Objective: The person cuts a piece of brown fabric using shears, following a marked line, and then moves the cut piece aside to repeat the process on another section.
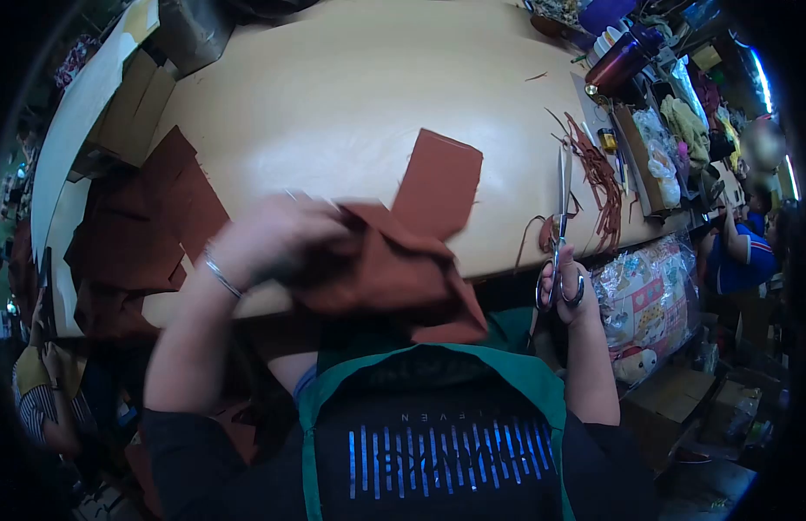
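Note:
My left hand [290,230], smeared by motion, is closed on a reddish-brown piece of fabric [386,278]. That piece is bunched and folded, and it hangs over the near table edge toward my lap. Just beyond it, a flat rectangular strip of the same cloth [438,178] lies on the table, partly covered by the bunched part. On the right, my right hand [566,282] has its fingers in the handles of metal scissors [562,208]. Their blades point away from me, close together, beside thin brown offcuts [601,191].
More brown fabric pieces [134,226] are piled at the table's left, near a cardboard box [129,108]. A dark red bottle [624,61] and a tray [642,165] of small items line the right side. A plastic-wrapped printed bundle [650,300] sits below the table edge. Other people work at both sides.

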The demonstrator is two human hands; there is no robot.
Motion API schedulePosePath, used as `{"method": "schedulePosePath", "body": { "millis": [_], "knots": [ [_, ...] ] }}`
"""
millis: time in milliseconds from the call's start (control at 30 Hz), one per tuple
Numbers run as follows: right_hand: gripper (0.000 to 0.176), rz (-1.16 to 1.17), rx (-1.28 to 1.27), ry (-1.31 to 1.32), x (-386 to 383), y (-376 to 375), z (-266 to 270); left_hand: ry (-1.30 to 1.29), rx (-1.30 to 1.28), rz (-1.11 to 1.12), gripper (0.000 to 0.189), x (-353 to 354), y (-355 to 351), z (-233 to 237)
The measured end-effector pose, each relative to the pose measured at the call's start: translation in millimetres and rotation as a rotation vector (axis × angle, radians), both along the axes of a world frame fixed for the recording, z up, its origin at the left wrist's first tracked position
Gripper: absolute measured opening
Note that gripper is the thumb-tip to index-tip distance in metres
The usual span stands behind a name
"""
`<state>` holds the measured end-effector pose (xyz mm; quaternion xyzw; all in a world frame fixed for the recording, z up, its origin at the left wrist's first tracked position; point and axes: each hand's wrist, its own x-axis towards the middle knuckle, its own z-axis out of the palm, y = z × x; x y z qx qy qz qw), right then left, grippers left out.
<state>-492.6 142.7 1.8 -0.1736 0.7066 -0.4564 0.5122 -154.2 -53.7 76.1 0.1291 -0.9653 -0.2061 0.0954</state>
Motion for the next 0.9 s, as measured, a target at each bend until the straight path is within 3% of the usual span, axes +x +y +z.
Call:
{"method": "schedulePosePath", "body": {
  "millis": [67, 100, 167, 267, 367, 400, 500, 633, 700, 800, 900],
  "knots": [
    [0.061, 0.092, 0.01, 0.054, 1, 0, -1, -0.038, -0.081, 0.151, 0.016, 16, -24, 25],
    [0.061, 0.149, 0.012, 0.1, 3, 1, 0, -0.068, -0.229, 0.162, 0.013, 22, -34, 30],
    [0.06, 0.243, 0.017, 0.203, 5, 3, 3, -0.211, -0.255, 0.162, 0.011, 27, -46, 32],
    [0.054, 0.36, 0.076, 0.388, 6, 12, 20, -0.562, -0.301, 0.16, 0.025, 34, -50, 16],
    [0.054, 0.498, 0.162, 0.515, 9, 28, 31, -0.717, -0.083, 0.374, 0.049, 11, -29, 41],
    [0.055, 0.569, 0.194, 0.631, 14, 30, 38, -0.658, 0.032, 0.338, 0.063, 6, -35, 41],
    [0.054, 0.786, 0.305, 0.703, 25, 36, 49, -0.361, -0.194, 0.36, 0.064, -41, -18, 9],
    [0.049, 0.679, 0.287, 0.493, 16, 53, 47, -0.433, -0.193, 0.476, 0.068, -91, -5, -54],
    [0.041, 0.523, 0.225, 0.562, 2, 62, 36, -0.38, -0.211, 0.495, 0.068, -96, -4, -73],
    [0.036, 0.16, 0.313, 0.333, -12, 63, 32, -0.259, -0.227, 0.449, 0.062, -88, 10, -83],
    [0.038, 0.245, 0.218, 0.345, -16, 71, 31, -0.109, -0.165, 0.465, 0.054, -86, 18, -89]
  ]
}}
